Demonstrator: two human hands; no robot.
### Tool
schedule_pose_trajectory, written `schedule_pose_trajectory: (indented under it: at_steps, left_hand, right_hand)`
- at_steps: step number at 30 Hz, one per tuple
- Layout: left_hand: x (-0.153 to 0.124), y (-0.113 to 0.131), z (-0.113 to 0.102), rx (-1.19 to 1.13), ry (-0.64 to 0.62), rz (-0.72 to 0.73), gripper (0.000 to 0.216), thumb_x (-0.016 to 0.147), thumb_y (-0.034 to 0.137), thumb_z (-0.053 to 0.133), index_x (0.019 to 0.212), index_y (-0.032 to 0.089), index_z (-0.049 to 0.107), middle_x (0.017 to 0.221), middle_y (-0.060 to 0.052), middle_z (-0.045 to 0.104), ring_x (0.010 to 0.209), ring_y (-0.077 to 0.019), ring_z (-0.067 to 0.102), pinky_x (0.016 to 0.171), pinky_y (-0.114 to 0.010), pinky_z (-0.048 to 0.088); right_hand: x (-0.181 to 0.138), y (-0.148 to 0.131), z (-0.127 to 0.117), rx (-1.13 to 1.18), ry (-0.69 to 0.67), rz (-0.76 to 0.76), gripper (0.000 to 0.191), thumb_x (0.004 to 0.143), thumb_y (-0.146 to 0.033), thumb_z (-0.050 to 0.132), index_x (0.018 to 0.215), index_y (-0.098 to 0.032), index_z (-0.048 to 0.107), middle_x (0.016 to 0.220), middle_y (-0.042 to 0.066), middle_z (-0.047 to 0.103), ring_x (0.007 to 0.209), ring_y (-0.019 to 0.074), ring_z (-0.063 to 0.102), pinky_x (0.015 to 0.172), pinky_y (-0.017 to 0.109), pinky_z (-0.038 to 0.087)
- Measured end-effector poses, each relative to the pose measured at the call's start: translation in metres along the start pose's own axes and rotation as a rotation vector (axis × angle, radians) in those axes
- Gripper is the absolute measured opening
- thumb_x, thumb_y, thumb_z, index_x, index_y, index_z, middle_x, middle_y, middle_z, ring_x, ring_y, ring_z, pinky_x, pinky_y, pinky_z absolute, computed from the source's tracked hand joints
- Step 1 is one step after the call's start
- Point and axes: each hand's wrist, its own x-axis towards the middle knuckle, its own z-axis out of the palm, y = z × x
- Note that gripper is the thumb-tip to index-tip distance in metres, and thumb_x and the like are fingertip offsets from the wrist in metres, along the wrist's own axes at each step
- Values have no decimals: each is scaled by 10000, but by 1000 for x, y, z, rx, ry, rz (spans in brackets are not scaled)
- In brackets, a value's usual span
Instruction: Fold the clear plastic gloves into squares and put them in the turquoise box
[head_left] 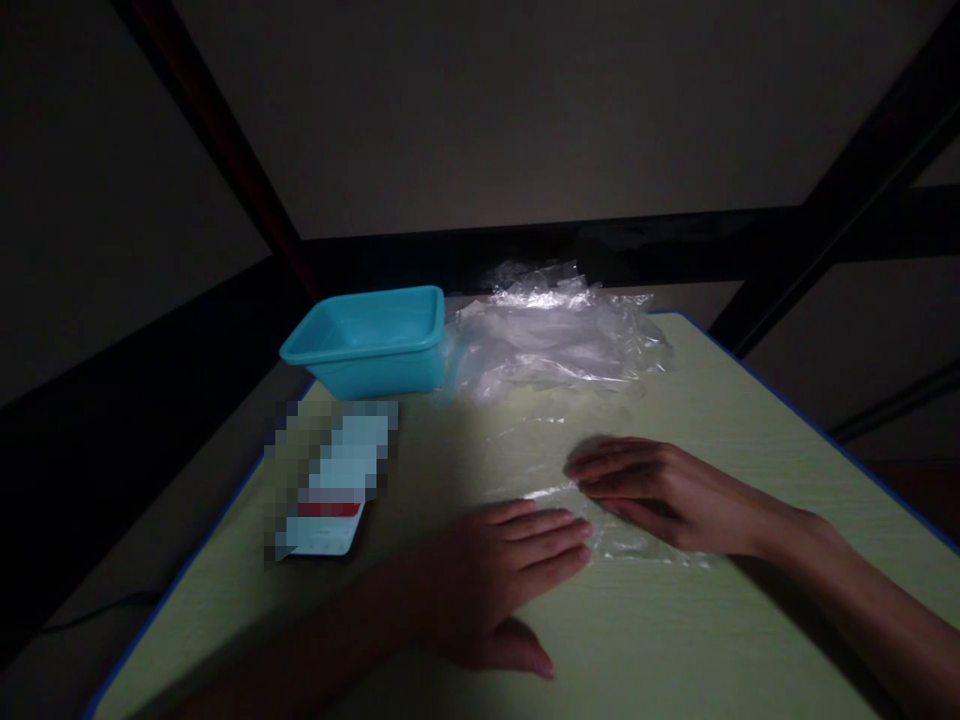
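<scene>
A thin clear plastic bag lies spread on the table in front of me. My left hand rests palm down at its near left edge, fingers stretched out and thumb apart. From the right, my right hand reaches over the bag with fingers bent and held together, the thumb close beneath them. Its fingertips touch the film by a bright crease; the exact grip is partly hidden. Beyond both hands sits a loose pile of crumpled clear plastic bags.
A turquoise plastic basin stands at the back left of the pale, blue-edged table, touching the pile. Nearer me on the left lies a phone with a lit, partly pixelated screen. A dim wall rises behind the table.
</scene>
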Motion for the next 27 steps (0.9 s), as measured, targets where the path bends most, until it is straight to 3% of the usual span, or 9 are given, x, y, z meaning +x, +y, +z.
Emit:
schedule_pose_trajectory:
  at_steps: [15, 22, 27]
  left_hand:
    - [0, 1, 0, -30, 11, 5, 702, 844, 532, 437, 1404, 162, 231, 1471, -103, 219, 1357, -252, 205, 1119, -416, 153]
    - [-1, 15, 0, -51, -23, 23, 669, 864, 505, 411, 1396, 133, 253, 1470, -108, 225, 1362, -241, 189, 1128, -398, 120]
    - [-1, 20, 2, -47, -27, 52, 598, 882, 462, 390, 1395, 181, 263, 1466, -75, 256, 1346, -248, 239, 1120, -414, 154]
  right_hand:
    - [-10, 16, -9, -123, 26, 71, 266, 887, -191, 428, 913, -160, 691, 1106, 96, 656, 1101, 206, 559, 923, 363, 468]
    - [-7, 13, -12, -149, 98, 101, 297, 896, -209, 400, 994, -139, 672, 1037, 97, 684, 994, 208, 620, 852, 342, 511]
    - [-7, 16, -7, -232, 149, 196, 322, 902, -231, 371, 985, -148, 671, 998, 96, 692, 898, 213, 650, 782, 350, 531]
